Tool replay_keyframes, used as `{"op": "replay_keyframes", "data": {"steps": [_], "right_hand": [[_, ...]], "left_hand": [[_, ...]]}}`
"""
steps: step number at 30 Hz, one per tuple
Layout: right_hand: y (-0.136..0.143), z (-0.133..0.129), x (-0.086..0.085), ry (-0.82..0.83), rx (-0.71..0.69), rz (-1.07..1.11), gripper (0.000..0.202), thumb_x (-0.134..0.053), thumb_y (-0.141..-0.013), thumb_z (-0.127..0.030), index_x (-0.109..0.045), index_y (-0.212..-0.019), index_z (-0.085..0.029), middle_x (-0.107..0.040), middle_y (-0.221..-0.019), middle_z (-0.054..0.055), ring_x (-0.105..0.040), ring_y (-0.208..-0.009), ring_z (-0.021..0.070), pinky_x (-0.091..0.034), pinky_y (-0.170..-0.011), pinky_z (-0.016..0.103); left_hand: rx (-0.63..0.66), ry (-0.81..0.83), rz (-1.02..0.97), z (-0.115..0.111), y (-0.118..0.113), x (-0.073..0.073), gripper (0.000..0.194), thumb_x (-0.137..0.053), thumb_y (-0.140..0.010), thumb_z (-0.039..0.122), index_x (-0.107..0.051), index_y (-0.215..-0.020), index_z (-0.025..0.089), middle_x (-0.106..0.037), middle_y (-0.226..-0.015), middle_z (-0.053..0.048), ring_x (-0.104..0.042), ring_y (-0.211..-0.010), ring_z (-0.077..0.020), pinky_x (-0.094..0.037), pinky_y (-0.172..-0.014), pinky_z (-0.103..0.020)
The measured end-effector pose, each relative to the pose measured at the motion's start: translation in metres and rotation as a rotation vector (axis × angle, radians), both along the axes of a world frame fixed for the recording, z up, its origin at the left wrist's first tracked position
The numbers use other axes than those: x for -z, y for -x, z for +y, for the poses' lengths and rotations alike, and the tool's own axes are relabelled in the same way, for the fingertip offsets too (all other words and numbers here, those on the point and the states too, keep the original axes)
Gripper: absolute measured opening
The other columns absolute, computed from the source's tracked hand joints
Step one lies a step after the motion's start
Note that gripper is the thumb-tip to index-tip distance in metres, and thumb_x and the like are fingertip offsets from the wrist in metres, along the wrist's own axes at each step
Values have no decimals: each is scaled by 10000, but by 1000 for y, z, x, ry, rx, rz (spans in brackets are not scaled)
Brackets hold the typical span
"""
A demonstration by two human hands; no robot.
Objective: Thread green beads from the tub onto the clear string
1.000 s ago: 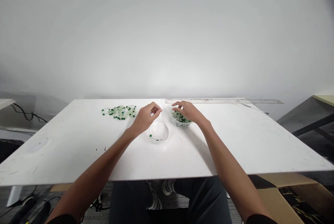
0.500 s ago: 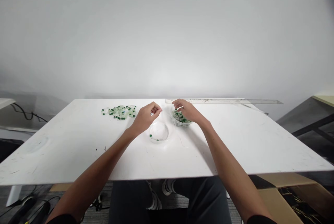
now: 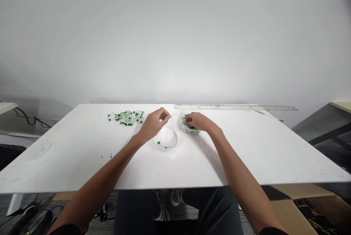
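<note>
My left hand (image 3: 155, 122) hovers over the table with thumb and forefinger pinched; whatever is between the fingertips is too small to make out. Just below it is a shallow clear dish (image 3: 168, 139) with a few green and pale beads along its edge. My right hand (image 3: 197, 121) reaches into a clear bowl (image 3: 183, 127) of green and pale beads, its fingers drawn together and their tips partly hidden. Left of my left hand, a loose pile of green and pale beads (image 3: 127, 117) lies on the table.
A long transparent ruler (image 3: 219, 106) lies along the back edge of the white table (image 3: 82, 154), with a thin tool (image 3: 267, 115) near its right part. Behind stands a wall. An open cardboard box (image 3: 290, 215) is below at the right.
My right hand has lowered into the bowl of beads, and its spread fingers have closed together. My left hand has kept its pinch in nearly the same place.
</note>
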State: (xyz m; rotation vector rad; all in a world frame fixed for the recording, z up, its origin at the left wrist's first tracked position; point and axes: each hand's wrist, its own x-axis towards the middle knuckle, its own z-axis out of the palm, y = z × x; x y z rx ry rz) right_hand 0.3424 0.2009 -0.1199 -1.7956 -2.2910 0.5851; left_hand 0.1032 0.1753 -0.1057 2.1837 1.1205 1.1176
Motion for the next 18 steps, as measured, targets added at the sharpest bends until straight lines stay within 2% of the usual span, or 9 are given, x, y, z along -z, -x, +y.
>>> {"op": "replay_keyframes", "data": {"steps": [4, 9, 11, 13, 16, 18], "right_hand": [[-1, 1, 2, 11, 51, 52, 71, -564, -749, -227, -632, -751, -208, -674, -825, 43, -563, -657, 152, -355, -561, 255], [1, -1, -4, -221, 82, 213, 119, -532, -797, -262, -623, -762, -194, -652, -824, 38, -541, -706, 143, -368, -632, 267], [7, -6, -9, -243, 77, 386, 176, -527, -819, -336, -608, -748, -196, -621, -735, 13, -514, -650, 131, -368, -605, 268], [16, -12, -14, -186, 41, 644, 209, -545, -817, -393, -604, -774, -198, -592, -689, -5, -502, -612, 119, -384, -584, 265], [30, -22, -17, -32, -27, 1031, 214, -606, -790, -396, -625, -859, -194, -618, -758, 8, -562, -681, 124, -454, -650, 276], [37, -26, -18, 61, -35, 1203, 226, -647, -766, -379, -640, -895, -194, -648, -833, 29, -607, -776, 142, -488, -736, 300]], "left_hand": [[-2, 5, 10, 0, 0, 1, 107, -490, -876, 289, -564, -851, 215, -620, -805, 10, -569, -749, -125, -448, -678, -256], [-10, -20, 19, 0, 0, 2, 105, -487, -877, 291, -554, -843, 218, -613, -801, 12, -557, -737, -125, -436, -672, -254], [-9, -38, 32, -1, 0, 2, 108, -472, -882, 289, -545, -847, 217, -607, -801, 8, -554, -742, -130, -432, -679, -259], [-5, -64, 56, -2, 0, 2, 114, -450, -889, 287, -532, -856, 214, -601, -802, 0, -551, -750, -138, -432, -695, -270], [-9, -107, 97, -4, 0, 2, 110, -430, -889, 282, -505, -850, 211, -586, -789, -7, -542, -749, -148, -427, -695, -280], [-17, -129, 119, -6, 0, 3, 110, -421, -890, 280, -489, -840, 210, -573, -774, -6, -533, -741, -151, -423, -678, -280]]}}
